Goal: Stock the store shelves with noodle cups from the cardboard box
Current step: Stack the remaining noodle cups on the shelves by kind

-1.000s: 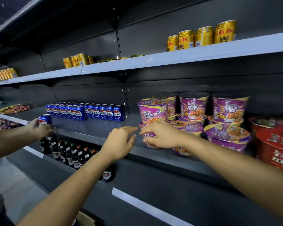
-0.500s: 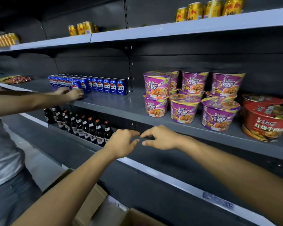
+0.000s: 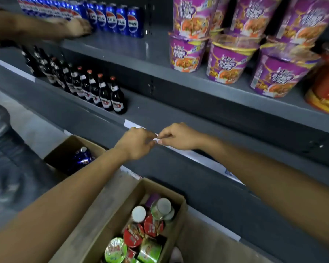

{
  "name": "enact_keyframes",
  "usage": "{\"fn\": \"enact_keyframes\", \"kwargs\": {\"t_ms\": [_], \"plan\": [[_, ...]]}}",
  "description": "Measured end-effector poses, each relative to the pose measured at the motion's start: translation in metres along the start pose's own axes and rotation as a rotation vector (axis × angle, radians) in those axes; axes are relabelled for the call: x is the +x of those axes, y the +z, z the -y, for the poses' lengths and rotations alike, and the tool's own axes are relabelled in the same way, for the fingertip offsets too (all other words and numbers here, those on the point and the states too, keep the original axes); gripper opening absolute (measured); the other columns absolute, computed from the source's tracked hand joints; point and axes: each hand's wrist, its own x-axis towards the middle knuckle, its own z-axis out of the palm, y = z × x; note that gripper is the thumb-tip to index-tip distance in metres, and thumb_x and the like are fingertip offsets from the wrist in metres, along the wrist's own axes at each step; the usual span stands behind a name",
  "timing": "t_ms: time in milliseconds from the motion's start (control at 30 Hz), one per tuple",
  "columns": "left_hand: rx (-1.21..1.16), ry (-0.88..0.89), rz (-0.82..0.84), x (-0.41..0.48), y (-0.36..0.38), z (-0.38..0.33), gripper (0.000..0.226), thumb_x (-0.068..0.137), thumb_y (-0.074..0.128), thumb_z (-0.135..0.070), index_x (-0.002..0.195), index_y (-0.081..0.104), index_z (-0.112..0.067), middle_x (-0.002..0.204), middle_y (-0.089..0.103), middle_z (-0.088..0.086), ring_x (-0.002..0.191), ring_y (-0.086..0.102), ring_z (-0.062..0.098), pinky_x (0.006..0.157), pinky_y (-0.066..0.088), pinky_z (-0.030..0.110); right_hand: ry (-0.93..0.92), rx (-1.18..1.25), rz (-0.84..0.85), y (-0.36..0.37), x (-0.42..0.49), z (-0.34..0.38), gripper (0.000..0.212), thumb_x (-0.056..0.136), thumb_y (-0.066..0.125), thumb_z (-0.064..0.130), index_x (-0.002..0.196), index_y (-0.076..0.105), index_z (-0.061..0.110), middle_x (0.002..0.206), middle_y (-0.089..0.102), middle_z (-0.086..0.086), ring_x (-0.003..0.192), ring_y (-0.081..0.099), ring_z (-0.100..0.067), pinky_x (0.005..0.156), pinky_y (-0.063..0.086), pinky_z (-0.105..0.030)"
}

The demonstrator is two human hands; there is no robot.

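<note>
Nearest: open cardboard box (image 3: pixel 176 202) on the floor, noodle cups (image 3: pixel 134 236) of mixed colours inside. Above it, left hand (image 3: pixel 136 142) and right hand (image 3: pixel 177 136) meet fingertip to fingertip in front of a shelf edge (image 3: pixel 188 154) — both loosely curled, grasping nothing. Farther: dark bottles (image 3: pixel 104 93); purple noodle cups (image 3: pixel 186 54) stacked in 2 tiers; blue cans (image 3: pixel 122 20) — another person's hand (image 3: pixel 77 28) beside them.

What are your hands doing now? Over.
Left hand, right hand empty, fingertips together. Noodle cups wait in cardboard box below. Nothing blocking.
</note>
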Motion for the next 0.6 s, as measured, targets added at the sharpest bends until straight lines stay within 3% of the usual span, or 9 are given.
{"fn": "enact_keyframes", "kwargs": {"t_ms": [267,433,533,600], "plan": [[-0.13,-0.063,0.158,0.003,0.079,0.028,0.027,0.092,0.051,-0.018,0.111,0.069,-0.021,0.116,0.067,-0.003,0.106,0.06,0.02,0.092,0.048,0.037,0.081,0.13,0.172,0.07,0.028,-0.045,0.026,0.094,0.056,0.031,0.111,0.069,0.017,0.114,0.068,-0.001,0.106,0.061,-0.016,0.096,0.048,-0.035],[-0.182,-0.131,0.203,-0.003,0.134,0.052,0.027,0.093,0.053,-0.018,0.116,0.067,-0.021,0.119,0.066,0.001,0.111,0.059,0.023,0.085,0.04,0.021,0.097,0.126,0.23,0.13,0.05,-0.072,0.026,0.092,0.059,0.022,0.114,0.067,0.012,0.116,0.067,-0.004,0.108,0.06,-0.016,0.085,0.043,-0.018],[-0.134,-0.167,0.251,-0.009,0.164,0.07,0.03,0.092,0.051,-0.02,0.118,0.064,-0.025,0.118,0.066,0.002,0.106,0.06,0.024,0.077,0.037,0.021,0.133,0.148,0.283,0.169,0.065,-0.091,0.03,0.09,0.062,0.024,0.117,0.066,0.011,0.117,0.067,-0.007,0.108,0.061,-0.017,0.094,0.046,-0.027],[-0.122,-0.207,0.306,-0.012,0.187,0.084,0.032,0.094,0.046,-0.026,0.122,0.062,-0.022,0.123,0.064,0.002,0.109,0.059,0.022,0.083,0.04,0.022,0.159,0.132,0.315,0.192,0.075,-0.107,0.031,0.092,0.06,0.024,0.117,0.065,0.006,0.118,0.066,-0.01,0.109,0.061,-0.02,0.096,0.046,-0.033]]}}
